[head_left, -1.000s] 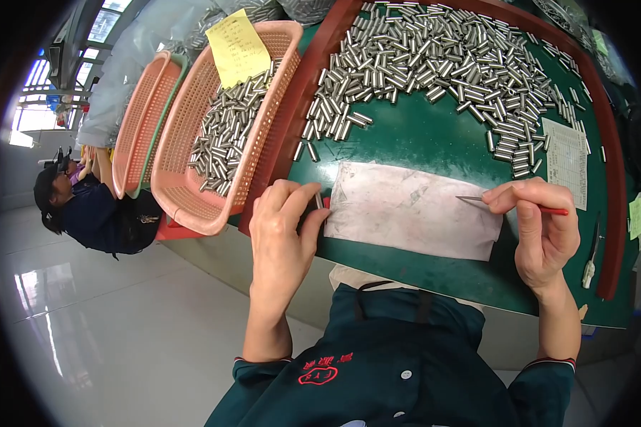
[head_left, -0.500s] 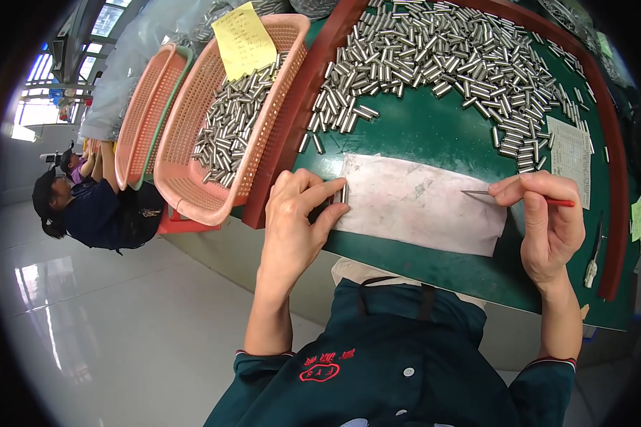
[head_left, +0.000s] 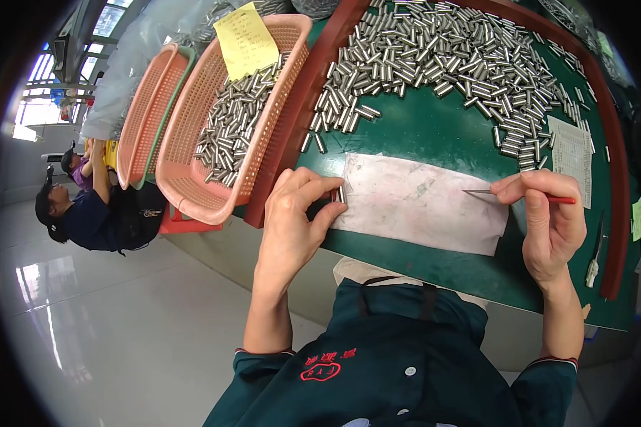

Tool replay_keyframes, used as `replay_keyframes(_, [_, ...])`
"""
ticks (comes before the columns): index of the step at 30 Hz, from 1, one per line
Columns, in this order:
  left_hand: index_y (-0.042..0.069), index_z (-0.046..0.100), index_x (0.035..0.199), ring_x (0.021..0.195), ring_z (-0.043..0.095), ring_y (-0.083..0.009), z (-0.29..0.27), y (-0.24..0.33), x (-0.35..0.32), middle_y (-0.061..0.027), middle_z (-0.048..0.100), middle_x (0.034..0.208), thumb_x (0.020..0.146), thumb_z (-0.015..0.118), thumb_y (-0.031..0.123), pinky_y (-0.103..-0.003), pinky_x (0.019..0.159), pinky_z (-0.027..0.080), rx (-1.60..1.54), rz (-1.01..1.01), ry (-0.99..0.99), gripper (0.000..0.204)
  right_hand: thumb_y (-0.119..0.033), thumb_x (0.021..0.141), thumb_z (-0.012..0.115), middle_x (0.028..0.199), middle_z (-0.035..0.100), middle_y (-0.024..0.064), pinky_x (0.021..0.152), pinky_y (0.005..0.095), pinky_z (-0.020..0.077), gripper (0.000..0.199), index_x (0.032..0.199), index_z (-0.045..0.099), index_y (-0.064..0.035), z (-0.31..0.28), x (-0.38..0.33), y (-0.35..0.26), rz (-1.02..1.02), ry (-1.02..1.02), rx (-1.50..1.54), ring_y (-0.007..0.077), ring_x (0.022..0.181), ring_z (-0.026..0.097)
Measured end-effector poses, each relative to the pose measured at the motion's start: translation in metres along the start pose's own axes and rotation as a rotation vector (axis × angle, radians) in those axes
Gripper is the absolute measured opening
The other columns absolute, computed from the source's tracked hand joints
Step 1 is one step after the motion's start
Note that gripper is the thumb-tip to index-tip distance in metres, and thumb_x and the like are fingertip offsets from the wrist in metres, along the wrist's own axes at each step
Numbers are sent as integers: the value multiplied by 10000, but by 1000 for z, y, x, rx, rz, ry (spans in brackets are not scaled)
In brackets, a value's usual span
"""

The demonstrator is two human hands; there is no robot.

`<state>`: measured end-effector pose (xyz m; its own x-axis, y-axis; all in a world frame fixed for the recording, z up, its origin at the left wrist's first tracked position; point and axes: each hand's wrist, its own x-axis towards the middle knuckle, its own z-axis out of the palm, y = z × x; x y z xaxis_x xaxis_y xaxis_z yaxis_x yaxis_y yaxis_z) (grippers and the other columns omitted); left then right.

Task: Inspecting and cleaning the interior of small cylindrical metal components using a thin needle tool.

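Observation:
My left hand (head_left: 292,220) pinches a small metal cylinder (head_left: 340,193) upright at the left edge of a worn white sheet (head_left: 420,203) lying on the green table top (head_left: 434,135). My right hand (head_left: 548,220) holds a thin red-handled metal pick (head_left: 509,193) whose tip points left over the sheet's right end. A large heap of short metal cylinders (head_left: 441,53) lies on the green surface beyond the sheet.
A pink plastic basket (head_left: 206,192) with several metal cylinders and a yellow note (head_left: 246,39) stands at the left, more baskets behind it. A dark red raised rim (head_left: 616,178) borders the table. A printed paper (head_left: 570,156) lies at right. A seated person (head_left: 85,206) is at far left.
My left hand has moved right to the sheet's left edge, with a cylinder now between its fingers. My right hand has barely moved with the pick.

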<state>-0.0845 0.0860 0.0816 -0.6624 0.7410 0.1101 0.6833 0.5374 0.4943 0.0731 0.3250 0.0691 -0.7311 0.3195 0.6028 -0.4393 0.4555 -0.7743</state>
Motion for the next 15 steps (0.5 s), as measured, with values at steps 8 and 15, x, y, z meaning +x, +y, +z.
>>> replay_keyframes(8, [0, 640, 846, 726, 491, -233, 12, 8, 7, -75, 528, 740, 602, 721, 42, -324, 628, 408, -112, 147, 204, 260, 32, 883, 480, 773, 603, 125, 657, 271, 517, 116, 988, 521, 59, 0, -1, 0, -7, -2, -18, 182, 703, 625])
replay_keyframes(15, [2, 628, 800, 700, 489, -230, 27, -2, 2, -72, 536, 726, 576, 671, 21, -325, 639, 408, -41, 121, 208, 230, 33, 881, 484, 776, 600, 123, 652, 263, 513, 118, 988, 527, 56, -2, -1, 0, 12, 6, -15, 177, 701, 626])
